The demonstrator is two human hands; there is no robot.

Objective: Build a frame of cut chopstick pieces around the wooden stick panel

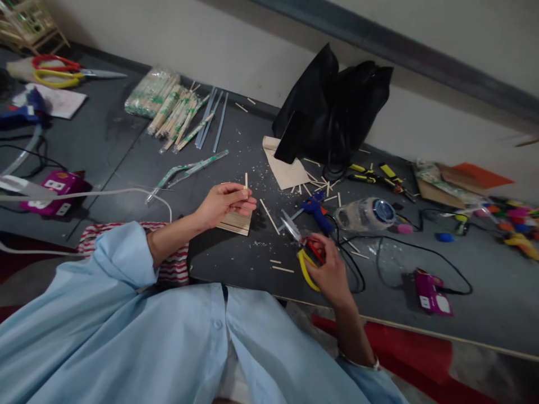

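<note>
Between the thumb and fingers of my left hand [225,203] a short wooden stick [246,179] stands upright. Below that hand a flat panel of wooden sticks [236,222] lies on the dark table, partly covered by my fingers. My right hand [332,270] grips a pair of scissors [307,270] with red and yellow handles. The scissor blades point up and to the left, toward a blue glue gun [316,211] lying just beyond. A loose stick [269,216] rests between my two hands, and two shorter pieces [282,269] lie nearer the front edge.
Wrapped chopsticks [177,115] lie at the back left, near another pair of scissors [63,73]. A black bag [332,106] leans against the wall. To the right are a plastic bottle [364,214], pliers [364,175] and a purple box [433,293] with a trailing cable.
</note>
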